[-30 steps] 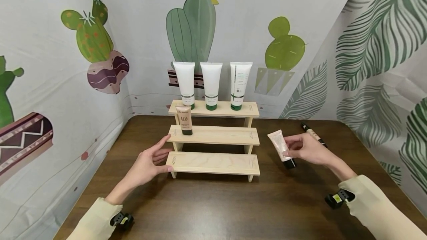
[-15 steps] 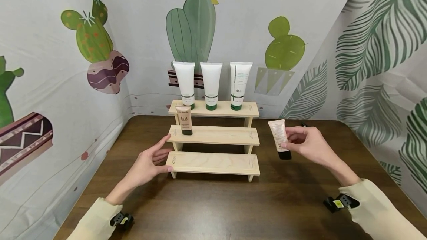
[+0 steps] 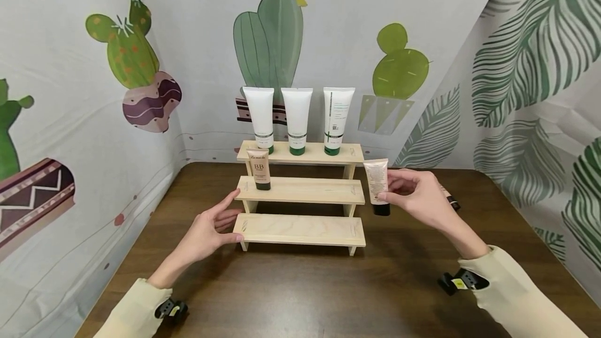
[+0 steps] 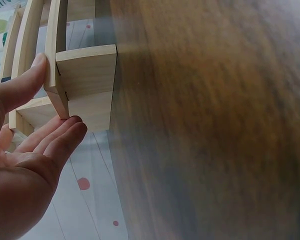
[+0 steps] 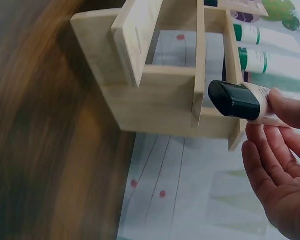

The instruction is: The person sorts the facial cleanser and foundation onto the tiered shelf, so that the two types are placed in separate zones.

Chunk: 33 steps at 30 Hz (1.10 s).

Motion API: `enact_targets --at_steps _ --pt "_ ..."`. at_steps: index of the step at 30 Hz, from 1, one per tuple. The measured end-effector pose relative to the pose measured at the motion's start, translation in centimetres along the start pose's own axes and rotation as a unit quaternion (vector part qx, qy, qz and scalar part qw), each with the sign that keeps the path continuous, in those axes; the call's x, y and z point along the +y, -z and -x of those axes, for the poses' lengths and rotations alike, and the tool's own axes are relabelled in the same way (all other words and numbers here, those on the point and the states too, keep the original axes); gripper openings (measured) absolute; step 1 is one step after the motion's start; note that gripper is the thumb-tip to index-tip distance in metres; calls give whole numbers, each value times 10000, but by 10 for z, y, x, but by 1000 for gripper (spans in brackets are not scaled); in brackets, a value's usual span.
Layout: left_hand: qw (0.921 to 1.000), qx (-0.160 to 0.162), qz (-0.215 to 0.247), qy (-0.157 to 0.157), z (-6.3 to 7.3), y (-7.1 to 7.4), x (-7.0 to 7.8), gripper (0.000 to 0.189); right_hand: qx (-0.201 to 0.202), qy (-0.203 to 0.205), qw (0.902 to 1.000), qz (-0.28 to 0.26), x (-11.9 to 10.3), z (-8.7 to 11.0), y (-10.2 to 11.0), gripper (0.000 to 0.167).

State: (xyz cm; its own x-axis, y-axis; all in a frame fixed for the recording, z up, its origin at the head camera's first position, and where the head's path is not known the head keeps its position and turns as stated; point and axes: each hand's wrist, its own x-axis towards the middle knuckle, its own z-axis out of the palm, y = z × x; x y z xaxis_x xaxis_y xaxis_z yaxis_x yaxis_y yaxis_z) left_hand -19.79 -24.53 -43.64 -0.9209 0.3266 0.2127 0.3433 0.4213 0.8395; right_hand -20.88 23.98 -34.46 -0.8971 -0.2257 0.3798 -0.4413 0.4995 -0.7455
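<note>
My right hand pinches a small pinkish cosmetic tube with a black cap, held cap down just off the right end of the three-tier wooden display stand. In the right wrist view the cap hangs beside the tiers, apart from the table. At the stand's left end my left hand holds it, thumb on the lowest shelf and fingers against the side. A beige BB cream tube stands on the middle shelf's left. White tubes with green caps stand on the top shelf.
Partly hidden behind my right hand, a black-capped tube lies on the dark wooden table. Close behind the table hangs a cloth backdrop printed with cacti and leaves.
My right hand has lifted the pinkish tube, turned it more upright and carried it left towards the stand. The left hand and the stand have stayed in place.
</note>
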Motion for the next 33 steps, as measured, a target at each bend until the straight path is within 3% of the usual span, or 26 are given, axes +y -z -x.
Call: enact_targets --at_steps 18,25,33 --pt "10000 2 86 18 3 0 -4 108 -14 313 9973 -661 -30 -33 -59 35" --pt "9999 -21 131 60 2 -1 -4 108 36 358 9965 -749 -31 -46 -83 20" --pt "9998 -8 182 39 0 0 -4 108 135 363 9956 -851 -38 -60 -105 27"
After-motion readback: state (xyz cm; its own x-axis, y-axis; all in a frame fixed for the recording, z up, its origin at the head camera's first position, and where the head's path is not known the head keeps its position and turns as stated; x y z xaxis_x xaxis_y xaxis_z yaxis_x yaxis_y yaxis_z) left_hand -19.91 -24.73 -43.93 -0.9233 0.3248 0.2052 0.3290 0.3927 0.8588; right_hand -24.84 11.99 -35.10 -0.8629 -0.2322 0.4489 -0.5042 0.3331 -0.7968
